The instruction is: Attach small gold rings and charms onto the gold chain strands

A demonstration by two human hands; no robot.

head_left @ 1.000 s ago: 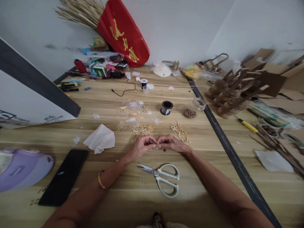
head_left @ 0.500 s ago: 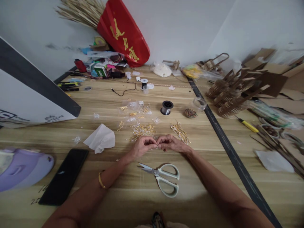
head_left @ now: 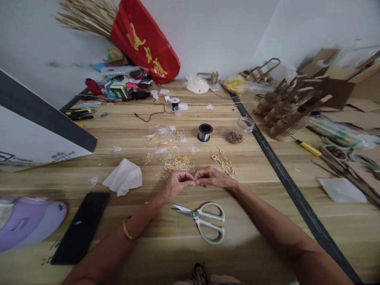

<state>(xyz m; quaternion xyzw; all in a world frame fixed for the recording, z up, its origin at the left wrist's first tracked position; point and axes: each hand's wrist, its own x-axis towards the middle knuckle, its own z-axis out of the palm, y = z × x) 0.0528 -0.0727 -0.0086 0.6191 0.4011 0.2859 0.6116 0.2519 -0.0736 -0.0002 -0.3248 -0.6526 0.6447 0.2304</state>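
My left hand [head_left: 179, 183] and my right hand [head_left: 211, 177] meet fingertip to fingertip over the wooden table, both in a pinch. Whatever lies between the fingers is too small to make out. Just beyond them spreads a pile of small gold and silver jewellery findings [head_left: 177, 163]. A bundle of gold chain pieces with rings [head_left: 223, 162] lies right behind my right hand. Nearer to me, below both hands, rest scissors [head_left: 194, 214] with pale green handles, their blades slightly apart and pointing left.
A wire spool [head_left: 205, 132] and a clear jar of beads [head_left: 235, 137] stand farther back. On the left are a crumpled tissue [head_left: 124, 177], a black phone [head_left: 80, 227] and a white box [head_left: 35, 134]. Small woven baskets [head_left: 285, 113] and a yellow-handled cutter [head_left: 308, 147] are at right.
The view has tilted and shifted slightly, so the things on the table sit a little differently in the picture. Both hands keep their fingertips together in nearly the same pose.
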